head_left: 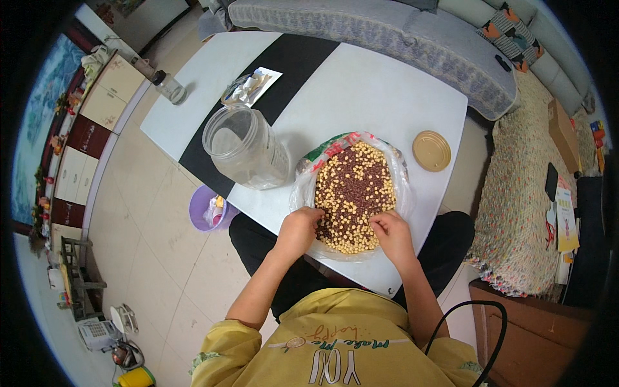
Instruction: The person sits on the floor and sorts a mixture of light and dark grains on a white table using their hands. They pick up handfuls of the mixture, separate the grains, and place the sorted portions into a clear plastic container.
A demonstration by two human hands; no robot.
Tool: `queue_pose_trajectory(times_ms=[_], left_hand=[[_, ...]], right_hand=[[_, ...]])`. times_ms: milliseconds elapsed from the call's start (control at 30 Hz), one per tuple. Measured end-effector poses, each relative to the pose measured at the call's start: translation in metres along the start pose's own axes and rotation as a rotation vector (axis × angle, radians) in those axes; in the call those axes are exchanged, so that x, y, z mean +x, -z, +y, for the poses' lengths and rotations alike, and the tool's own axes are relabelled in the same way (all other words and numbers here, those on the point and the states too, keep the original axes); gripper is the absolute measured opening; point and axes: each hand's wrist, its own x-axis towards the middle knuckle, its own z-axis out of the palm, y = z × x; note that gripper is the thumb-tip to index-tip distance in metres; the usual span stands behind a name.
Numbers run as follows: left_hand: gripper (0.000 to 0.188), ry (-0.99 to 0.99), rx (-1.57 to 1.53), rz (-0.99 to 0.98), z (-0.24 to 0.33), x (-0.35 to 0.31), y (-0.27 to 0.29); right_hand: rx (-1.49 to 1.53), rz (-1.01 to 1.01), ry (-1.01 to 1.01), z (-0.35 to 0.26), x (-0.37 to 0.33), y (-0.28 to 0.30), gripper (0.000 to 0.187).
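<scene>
Head view: far left I see a purple bin (201, 208) on the tiled floor, then a clear plastic jar (245, 147), open and lidless, standing on the white table (361, 90) just beside the bean pile. My left hand (298, 231) rests curled on the near left edge of the mixed beans (353, 193), dark red and pale yellow, spread on a crinkled plastic bag (302, 190). My right hand (392, 231) pinches at beans, fingertips together. Round tan lid (431, 151) lies right, apart.
</scene>
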Motion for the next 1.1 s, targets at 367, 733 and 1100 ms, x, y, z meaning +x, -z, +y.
queue_pose_trajectory(times_ms=[367,733,1100], left_hand=[[0.017,-0.097,0.151,-0.056,-0.003,0.002,-0.007],[0.009,0.013,0.166,-0.133,0.005,0.008,-0.006],[0.025,-0.041,0.056,0.025,0.010,0.003,-0.005]], right_hand=[[-0.034,-0.018,-0.010,-0.005,0.000,0.002,0.009],[-0.020,-0.013,0.008,-0.002,0.000,0.003,0.008],[-0.009,-0.016,-0.010,-0.001,-0.001,0.002,0.008]])
